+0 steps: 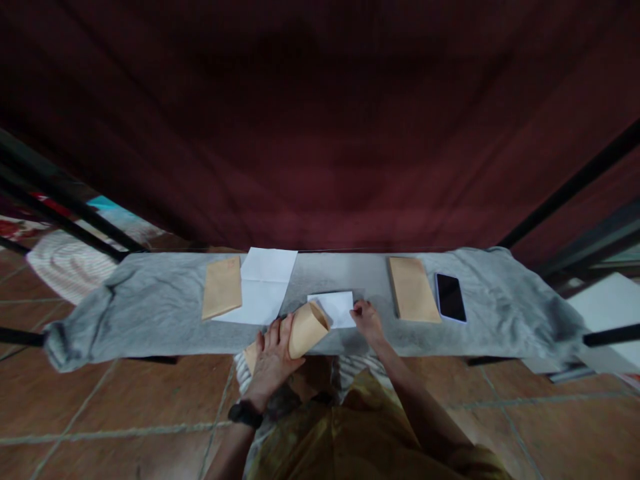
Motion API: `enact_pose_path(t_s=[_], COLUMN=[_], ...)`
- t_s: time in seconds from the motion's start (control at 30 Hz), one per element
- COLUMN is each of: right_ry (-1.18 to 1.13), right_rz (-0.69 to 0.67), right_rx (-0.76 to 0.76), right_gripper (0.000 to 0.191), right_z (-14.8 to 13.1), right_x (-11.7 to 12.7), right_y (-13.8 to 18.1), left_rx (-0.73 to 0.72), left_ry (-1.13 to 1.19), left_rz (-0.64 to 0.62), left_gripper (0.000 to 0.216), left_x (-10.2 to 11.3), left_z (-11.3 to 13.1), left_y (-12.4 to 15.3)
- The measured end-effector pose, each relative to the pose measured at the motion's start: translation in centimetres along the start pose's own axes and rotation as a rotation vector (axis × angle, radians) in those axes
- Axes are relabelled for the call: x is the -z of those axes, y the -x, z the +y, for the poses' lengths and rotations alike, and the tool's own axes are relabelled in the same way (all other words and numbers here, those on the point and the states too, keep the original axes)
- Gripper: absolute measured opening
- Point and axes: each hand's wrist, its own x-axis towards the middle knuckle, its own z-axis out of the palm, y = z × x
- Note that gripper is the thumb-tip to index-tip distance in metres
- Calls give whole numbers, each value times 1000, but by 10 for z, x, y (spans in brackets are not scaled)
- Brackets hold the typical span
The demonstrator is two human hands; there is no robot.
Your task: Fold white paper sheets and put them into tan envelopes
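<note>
My left hand (275,350) wraps over a brown paper envelope (306,331) near the front edge of the cloth, just left of the middle. The envelope is tilted, and its bulging mouth gapes toward the upper right. Beside that mouth lies a folded white paper (337,307); whether its left end is inside the envelope cannot be made out. At the paper's right edge, my right hand (367,320) is closed in a pinch. Farther left, a larger creased white sheet (265,283) lies partly under another brown envelope (223,288).
A grey cloth (165,300) covers the narrow bench. On its right side lie a stack of brown envelopes (414,290) and a dark-screened phone (451,298). Behind hangs a dark red curtain (320,167). Black metal bars (575,183) flank both ends.
</note>
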Motion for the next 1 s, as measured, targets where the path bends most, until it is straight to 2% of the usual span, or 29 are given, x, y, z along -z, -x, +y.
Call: enact_pose_path(t_s=[0.17,0.27,0.33,0.5,0.7,0.87,1.0], right_ry=[-225,-436,-520,-377,-200,-216,-233], right_rz=[82,163,170,5,-104,-243,-249], right_rx=[77,108,126,183,245,171,137], right_gripper=[17,25,26,17,6,5,4], right_z=[-1,-3,-5,-6,-4,-8,-14], right_x=[23,39,44,41,50,57,61], right_y=[-1,0,3,13,5,-3,-7], left_rx=[20,33,26,7,-17,-5,-24], left_ry=[52,83,101,122,124,129,138], left_rz=[-6,-12,-9,-19,-57,-72,-77], left_gripper=[109,110,110,112,113,115,116], left_x=[-2,-2,-2,-3,-6,-6,-4], left_z=[-2,-2,-2,-3,-6,-3,-4], left_y=[1,1,1,1,3,1,-1])
